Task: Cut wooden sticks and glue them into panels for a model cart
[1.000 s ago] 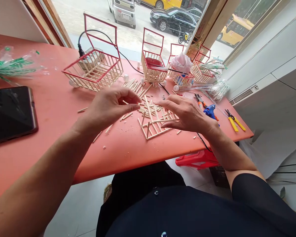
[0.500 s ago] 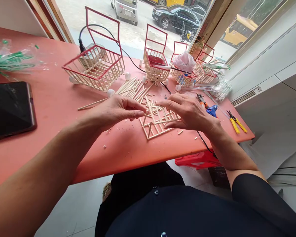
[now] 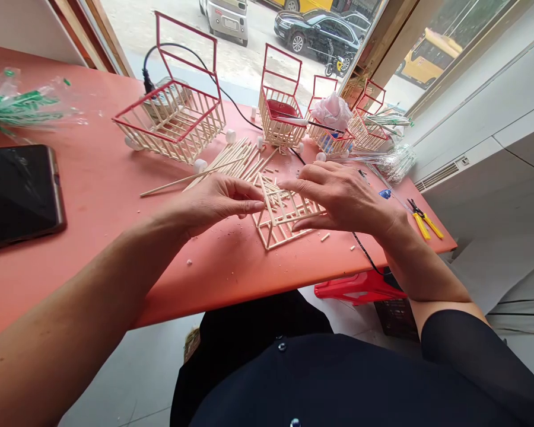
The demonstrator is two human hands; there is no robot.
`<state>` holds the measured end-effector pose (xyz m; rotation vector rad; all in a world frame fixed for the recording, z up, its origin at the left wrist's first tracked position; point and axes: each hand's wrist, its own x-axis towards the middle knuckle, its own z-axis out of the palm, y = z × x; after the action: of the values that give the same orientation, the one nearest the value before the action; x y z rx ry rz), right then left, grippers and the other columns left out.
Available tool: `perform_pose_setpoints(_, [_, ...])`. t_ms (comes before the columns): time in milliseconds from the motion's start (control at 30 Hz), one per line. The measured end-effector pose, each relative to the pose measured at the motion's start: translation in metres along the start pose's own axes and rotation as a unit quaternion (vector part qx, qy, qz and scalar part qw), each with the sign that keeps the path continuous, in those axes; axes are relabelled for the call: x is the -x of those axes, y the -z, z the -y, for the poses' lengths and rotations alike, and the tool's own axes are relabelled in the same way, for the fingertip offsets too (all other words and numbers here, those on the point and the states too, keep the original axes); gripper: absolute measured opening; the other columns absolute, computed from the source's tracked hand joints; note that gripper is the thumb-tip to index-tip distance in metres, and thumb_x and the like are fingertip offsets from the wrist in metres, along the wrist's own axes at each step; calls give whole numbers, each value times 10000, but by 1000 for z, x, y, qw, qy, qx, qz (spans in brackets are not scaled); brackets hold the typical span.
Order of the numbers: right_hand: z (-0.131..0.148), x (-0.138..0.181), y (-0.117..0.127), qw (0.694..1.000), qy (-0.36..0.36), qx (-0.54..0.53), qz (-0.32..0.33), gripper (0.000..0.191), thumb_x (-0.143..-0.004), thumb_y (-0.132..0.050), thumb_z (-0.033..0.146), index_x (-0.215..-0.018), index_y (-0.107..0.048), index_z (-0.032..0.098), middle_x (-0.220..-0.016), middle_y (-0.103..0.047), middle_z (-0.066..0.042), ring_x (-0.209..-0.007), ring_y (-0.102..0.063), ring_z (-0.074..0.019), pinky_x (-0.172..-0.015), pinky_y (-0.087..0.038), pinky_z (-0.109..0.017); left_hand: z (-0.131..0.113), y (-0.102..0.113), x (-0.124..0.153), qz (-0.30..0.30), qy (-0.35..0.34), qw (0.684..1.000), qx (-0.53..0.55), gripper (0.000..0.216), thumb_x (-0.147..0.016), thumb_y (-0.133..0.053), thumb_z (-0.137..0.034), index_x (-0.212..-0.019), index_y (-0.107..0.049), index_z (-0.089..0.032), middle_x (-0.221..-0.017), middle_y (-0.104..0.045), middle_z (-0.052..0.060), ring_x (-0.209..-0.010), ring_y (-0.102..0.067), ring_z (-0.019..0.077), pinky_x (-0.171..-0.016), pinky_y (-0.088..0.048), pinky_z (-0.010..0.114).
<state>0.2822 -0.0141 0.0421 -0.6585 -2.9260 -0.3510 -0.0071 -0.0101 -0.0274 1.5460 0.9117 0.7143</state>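
A half-built basket frame of pale wooden sticks (image 3: 281, 220) lies on the red table (image 3: 231, 267) in front of me. My left hand (image 3: 213, 200) is closed in a pinch at the frame's left corner, thumb and fingertips pressed on a stick end. My right hand (image 3: 342, 196) rests on the frame's right side, fingers curled over its bars and holding it down. Loose wooden sticks (image 3: 231, 163) lie scattered just behind the frame.
Finished red-rimmed stick baskets stand behind: a large basket (image 3: 173, 115) at left, three smaller baskets (image 3: 280, 112) to the right. A dark tablet (image 3: 18, 193) lies far left. Yellow-handled pliers (image 3: 422, 219), a blue glue gun (image 3: 385, 194) and a black cable (image 3: 231, 107) lie to the right.
My left hand slid back toward me to the frame's left corner. My right hand shifted slightly up over the frame and now hides most of the glue gun.
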Motion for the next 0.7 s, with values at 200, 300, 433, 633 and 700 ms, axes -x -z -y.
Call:
perform_pose_setpoints(200, [7, -15, 27, 998, -1, 32, 59, 546, -1177, -659, 631, -1476, -735, 181, -1204, -746, -112, -1105, -655, -276, -983, -483, -444, 4, -1, -1, -4, -9, 1000, -2, 338, -711, -916, -500, -785, -855, -176, -735, -705, 16, -713, -520, 134, -695, -449, 279])
perform_pose_setpoints(300, [8, -22, 38, 996, 11, 40, 83, 498, -1182, -667, 590, -1443, -748, 173, -1221, -747, -117, -1138, -657, -281, -982, -490, -451, 2, 0, -1, -1, -6, 1000, -9, 361, -700, -924, -518, -793, -860, -174, -762, -726, 27, -724, -532, 143, -706, -466, 284])
perform_pose_setpoints(433, [7, -32, 50, 991, 20, 39, 129, 473, -1198, -648, 569, -1365, -771, 144, -1210, -756, -123, -1160, -681, -285, -980, -519, -468, 5, -1, -2, -8, -16, 1000, -24, 418, -696, -939, -574, -787, -852, -175, -744, -704, 31, -732, -537, 155, -687, -469, 277])
perform_pose_setpoints(633, [8, -49, 61, 986, 25, 32, 160, 553, -1241, -534, 618, -1245, -797, 132, -1234, -770, -114, -1266, -724, -296, -1044, -560, -500, 14, -1, -4, -25, -32, 998, -45, 423, -740, -885, -547, -635, -686, -189, -619, -505, -11, -712, -499, 151, -635, -416, 252])
perform_pose_setpoints(700, [9, -54, 63, 983, 29, 45, 175, 588, -1240, -523, 640, -1176, -805, 128, -1189, -772, -106, -1240, -751, -286, -1042, -581, -491, 15, 0, -4, -24, -38, 997, -57, 427, -756, -872, -561, -650, -693, -188, -622, -484, -20, -696, -459, 140, -626, -388, 255])
